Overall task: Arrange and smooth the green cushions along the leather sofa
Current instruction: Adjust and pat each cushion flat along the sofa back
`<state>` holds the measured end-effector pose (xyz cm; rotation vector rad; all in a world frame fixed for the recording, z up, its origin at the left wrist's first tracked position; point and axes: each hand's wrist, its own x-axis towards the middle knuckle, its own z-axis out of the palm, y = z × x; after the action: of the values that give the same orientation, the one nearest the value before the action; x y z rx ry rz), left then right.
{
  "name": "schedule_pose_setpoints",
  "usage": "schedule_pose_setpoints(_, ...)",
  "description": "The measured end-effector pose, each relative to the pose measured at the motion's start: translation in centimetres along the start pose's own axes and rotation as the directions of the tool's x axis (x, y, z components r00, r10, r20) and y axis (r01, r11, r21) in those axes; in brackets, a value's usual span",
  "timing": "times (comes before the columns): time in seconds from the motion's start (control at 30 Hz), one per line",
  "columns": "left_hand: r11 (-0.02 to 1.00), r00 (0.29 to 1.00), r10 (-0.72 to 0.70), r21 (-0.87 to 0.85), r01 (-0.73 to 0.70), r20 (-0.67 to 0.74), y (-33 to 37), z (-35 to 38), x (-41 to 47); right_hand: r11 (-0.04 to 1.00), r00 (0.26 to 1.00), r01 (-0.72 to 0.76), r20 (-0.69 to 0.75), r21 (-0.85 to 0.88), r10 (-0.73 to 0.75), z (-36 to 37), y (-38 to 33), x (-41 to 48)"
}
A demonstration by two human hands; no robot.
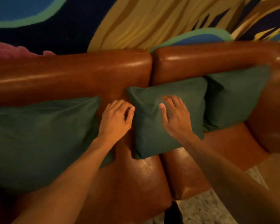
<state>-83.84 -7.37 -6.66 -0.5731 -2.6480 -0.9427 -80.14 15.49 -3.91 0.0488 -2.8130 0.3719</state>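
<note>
Left hand [116,117] pinching, right hand [174,118] pressing middle cushion [150,136]

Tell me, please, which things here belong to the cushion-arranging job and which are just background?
Job: middle green cushion, with the right hand flat on it and the left hand at its edge; left green cushion; right green cushion; leather sofa.
Background: wall mural; speckled floor.

The room around me is dim and warm orange. Soft glare streaks run along the top of the sofa [71,78]. The wall [136,21] looks smeared, and the edges bend from my wide lens.
</note>
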Motion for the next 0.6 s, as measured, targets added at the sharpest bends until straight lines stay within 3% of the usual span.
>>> schedule_pose_setpoints(0.33,0.988,0.996,-0.088,0.13,0.083,0.033,6.7,11.3,7.7,0.999,0.999,0.032,0.013,-0.021,-0.032,-0.5,18.4,4.1)
schedule_pose_setpoints(0.6,0.907,0.96,-0.262,0.364,0.21,0.101,5.8,15.9,11.7,0.985,0.977,0.174,0.126,-0.017,-0.17,2.4,25.7,9.9)
